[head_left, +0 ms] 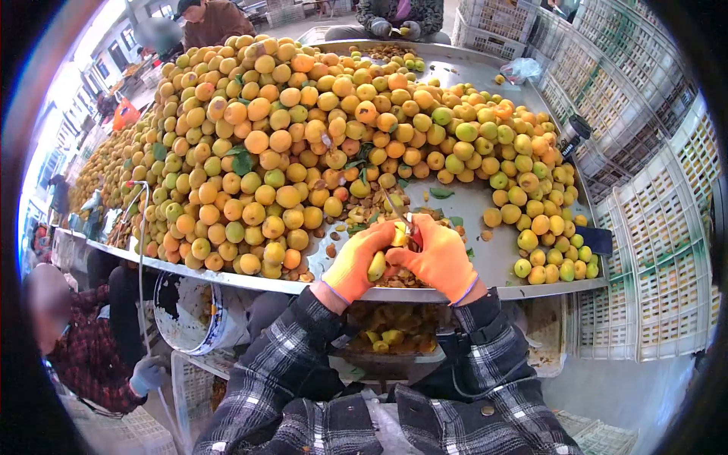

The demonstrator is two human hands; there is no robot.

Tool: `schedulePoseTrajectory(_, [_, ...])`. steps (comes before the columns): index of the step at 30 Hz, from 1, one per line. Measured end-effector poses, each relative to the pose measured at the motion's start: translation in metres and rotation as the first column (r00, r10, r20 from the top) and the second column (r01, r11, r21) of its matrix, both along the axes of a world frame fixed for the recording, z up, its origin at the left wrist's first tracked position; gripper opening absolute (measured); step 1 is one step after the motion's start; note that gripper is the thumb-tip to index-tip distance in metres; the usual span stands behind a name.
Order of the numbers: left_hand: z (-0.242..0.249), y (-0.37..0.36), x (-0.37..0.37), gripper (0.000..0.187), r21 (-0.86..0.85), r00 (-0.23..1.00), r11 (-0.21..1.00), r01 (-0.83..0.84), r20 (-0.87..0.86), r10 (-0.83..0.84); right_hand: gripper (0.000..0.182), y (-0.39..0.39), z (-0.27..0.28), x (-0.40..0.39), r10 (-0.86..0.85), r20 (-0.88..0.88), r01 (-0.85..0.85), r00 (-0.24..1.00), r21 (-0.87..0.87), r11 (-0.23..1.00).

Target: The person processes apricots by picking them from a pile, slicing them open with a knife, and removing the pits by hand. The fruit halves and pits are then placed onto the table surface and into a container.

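Note:
Both my hands wear orange gloves and meet low over the near edge of the metal table (485,235). My left hand (353,262) is closed around an apricot (400,234), whose yellow flesh shows between the fingers. A greenish-yellow apricot piece (377,265) sits at its fingertips. My right hand (441,259) grips a knife (394,205) with its narrow blade tilted up and away, close beside the fruit. Behind and under my hands lie brown apricot pits and scraps (379,205). Below the table edge, cut apricots (387,337) lie in a container between my knees.
A tall heap of apricots (250,152) covers the left and middle; more apricots (542,220) lie right. A dark flat slab (594,240) and black container (576,136) sit at the right edge. Plastic crates (652,258) stand right, a bucket (186,315) left. Other people surround the table.

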State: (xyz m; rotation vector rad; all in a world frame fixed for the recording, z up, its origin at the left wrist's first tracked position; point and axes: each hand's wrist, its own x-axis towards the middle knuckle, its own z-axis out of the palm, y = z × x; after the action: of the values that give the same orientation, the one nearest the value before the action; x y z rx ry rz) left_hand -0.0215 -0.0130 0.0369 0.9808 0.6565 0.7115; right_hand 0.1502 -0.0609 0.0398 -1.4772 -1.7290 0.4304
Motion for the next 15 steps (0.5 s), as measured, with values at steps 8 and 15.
schedulePoseTrajectory(8, [-0.007,-0.022,-0.005,0.031,-0.215,0.993,0.976,0.037,0.118,-0.012,0.036,-0.003,0.004,-0.003,0.151,-0.014,-0.151,0.988,0.025,0.988])
schedulePoseTrajectory(15, [-0.020,-0.024,-0.005,0.039,0.506,0.992,0.861,0.054,-0.129,0.014,0.028,-0.005,-0.023,-0.012,0.060,-0.266,-0.057,0.962,0.020,0.998])
